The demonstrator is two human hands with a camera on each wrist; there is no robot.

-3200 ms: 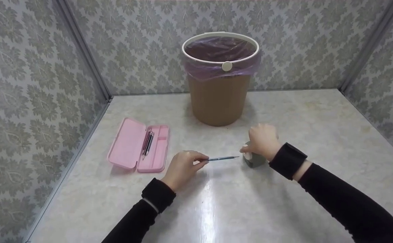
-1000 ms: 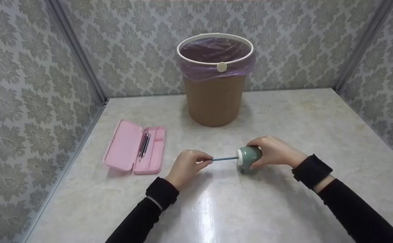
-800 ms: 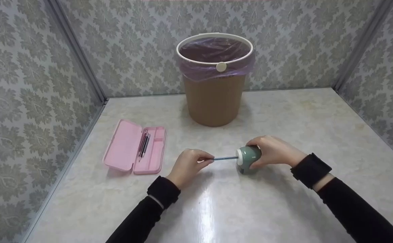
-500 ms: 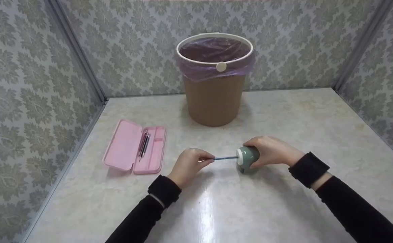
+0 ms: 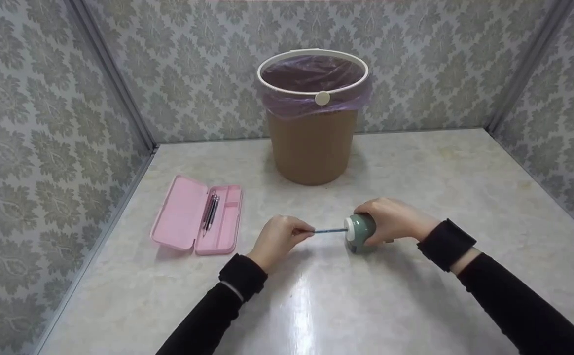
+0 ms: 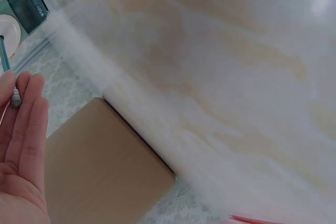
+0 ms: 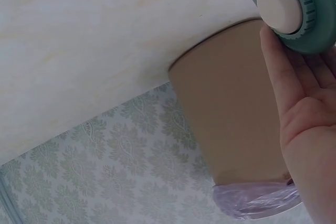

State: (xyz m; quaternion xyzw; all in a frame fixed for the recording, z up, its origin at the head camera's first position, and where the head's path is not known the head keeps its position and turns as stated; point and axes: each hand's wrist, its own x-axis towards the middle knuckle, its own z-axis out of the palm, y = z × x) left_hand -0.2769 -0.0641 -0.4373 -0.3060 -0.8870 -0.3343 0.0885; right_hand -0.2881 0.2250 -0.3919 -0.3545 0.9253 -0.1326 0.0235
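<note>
In the head view my left hand (image 5: 278, 240) pinches a blue pencil (image 5: 330, 230) near its eraser end, holding it level. The pencil's other end is hidden inside the white front of a green pencil sharpener (image 5: 361, 229). My right hand (image 5: 395, 219) grips the sharpener's body from the right, thumb on the near side and fingers over the far side. In the left wrist view the grey eraser (image 6: 16, 98) shows between thumb and fingers. A whitish crank handle (image 7: 275, 1) shows on the back of the sharpener in the right wrist view, beside the fingers.
A pink pencil case (image 5: 225, 231) lies open at the left, with several dark pencils (image 5: 210, 212) in its left slot. Behind the hands stands a brown bin (image 5: 314, 148) with a purple liner. Patterned walls (image 5: 208, 74) border the table (image 5: 415, 305) at the back and sides.
The pencil's point, earlier apart from the sharpener, has gone into its front. My right hand has shifted from above the sharpener to its right side. Lately the left hand edges slightly right.
</note>
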